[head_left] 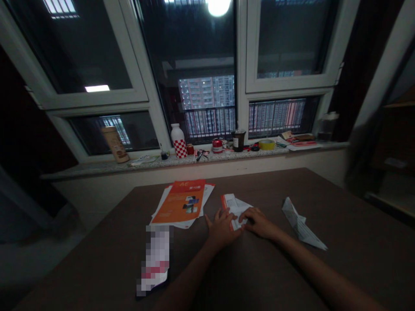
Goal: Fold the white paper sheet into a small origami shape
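Note:
Both hands rest on a folded sheet of white and orange paper (234, 206) lying flat on the dark brown table (259, 268). My left hand (222, 226) lies on the sheet's near left edge with its fingers spread flat. My right hand (257, 221) presses on the near right part of the sheet, fingers curled down onto it. A finished folded white paper shape (301, 224) lies to the right of my right hand, untouched.
A stack of orange and white leaflets (183, 202) lies left of the hands. A phone (154, 259) lies near the front left. The windowsill (194, 160) behind the table holds a checked bottle (178, 141), cans, a cup, yellow tape (266, 144) and a tall tin (111, 144).

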Action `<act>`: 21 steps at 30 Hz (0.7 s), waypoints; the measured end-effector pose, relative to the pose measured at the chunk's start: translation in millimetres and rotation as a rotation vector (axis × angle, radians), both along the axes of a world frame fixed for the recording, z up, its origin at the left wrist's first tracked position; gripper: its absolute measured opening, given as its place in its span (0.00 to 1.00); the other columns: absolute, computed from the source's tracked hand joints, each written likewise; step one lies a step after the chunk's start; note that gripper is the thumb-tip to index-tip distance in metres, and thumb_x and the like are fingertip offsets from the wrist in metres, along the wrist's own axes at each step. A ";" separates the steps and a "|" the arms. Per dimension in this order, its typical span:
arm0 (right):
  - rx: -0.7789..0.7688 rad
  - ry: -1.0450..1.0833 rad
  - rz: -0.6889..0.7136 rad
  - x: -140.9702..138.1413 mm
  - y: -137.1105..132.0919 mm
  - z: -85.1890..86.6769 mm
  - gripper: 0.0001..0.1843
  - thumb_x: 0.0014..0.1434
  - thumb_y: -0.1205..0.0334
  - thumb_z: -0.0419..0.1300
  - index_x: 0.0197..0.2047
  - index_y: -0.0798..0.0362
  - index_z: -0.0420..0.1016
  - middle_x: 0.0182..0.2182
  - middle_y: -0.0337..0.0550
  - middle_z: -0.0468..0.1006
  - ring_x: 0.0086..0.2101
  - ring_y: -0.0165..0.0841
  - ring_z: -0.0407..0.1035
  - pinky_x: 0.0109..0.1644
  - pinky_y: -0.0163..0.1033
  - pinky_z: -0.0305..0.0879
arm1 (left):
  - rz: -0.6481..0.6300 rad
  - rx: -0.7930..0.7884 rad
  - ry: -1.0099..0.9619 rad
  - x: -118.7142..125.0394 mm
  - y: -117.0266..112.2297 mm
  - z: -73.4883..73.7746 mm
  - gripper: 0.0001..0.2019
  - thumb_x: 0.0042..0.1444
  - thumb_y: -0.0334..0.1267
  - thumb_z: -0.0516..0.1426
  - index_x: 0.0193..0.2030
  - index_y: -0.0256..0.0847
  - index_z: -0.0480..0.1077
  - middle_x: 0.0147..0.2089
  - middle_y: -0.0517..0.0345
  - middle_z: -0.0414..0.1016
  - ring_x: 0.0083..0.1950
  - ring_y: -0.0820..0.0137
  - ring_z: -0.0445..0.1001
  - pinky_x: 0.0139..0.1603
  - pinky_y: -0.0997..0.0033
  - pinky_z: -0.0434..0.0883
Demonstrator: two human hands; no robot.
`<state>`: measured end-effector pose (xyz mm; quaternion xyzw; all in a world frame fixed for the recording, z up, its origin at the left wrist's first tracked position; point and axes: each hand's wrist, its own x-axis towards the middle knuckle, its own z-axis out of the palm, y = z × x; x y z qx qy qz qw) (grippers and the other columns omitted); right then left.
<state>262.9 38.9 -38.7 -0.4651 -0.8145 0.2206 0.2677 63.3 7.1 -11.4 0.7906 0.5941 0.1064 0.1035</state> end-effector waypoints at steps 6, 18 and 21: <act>-0.014 0.003 -0.005 0.3 0.0 0.9 0.10 0.51 0.60 0.65 0.40 0.45 0.79 0.44 0.41 0.75 0.51 0.41 0.63 0.58 0.45 0.55 | 0.001 -0.022 -0.035 1.4 -0.3 -1.1 0.27 0.54 0.64 0.51 0.56 0.56 0.67 0.72 0.63 0.51 0.72 0.46 0.43 0.62 0.21 0.32; -0.047 -0.035 -0.037 -3.5 3.9 0.9 0.10 0.52 0.62 0.62 0.40 0.45 0.78 0.41 0.41 0.75 0.49 0.41 0.63 0.55 0.45 0.55 | -0.107 -0.199 0.037 -15.3 7.6 8.5 0.34 0.50 0.63 0.55 0.64 0.61 0.59 0.75 0.65 0.40 0.74 0.46 0.34 0.61 0.22 0.31; -0.040 -0.047 -0.018 -3.3 3.9 0.8 0.11 0.53 0.62 0.61 0.41 0.46 0.78 0.43 0.41 0.75 0.50 0.41 0.63 0.56 0.44 0.54 | -0.123 -0.199 0.032 -17.3 7.7 7.8 0.34 0.51 0.63 0.55 0.64 0.61 0.58 0.75 0.64 0.40 0.74 0.47 0.33 0.61 0.22 0.30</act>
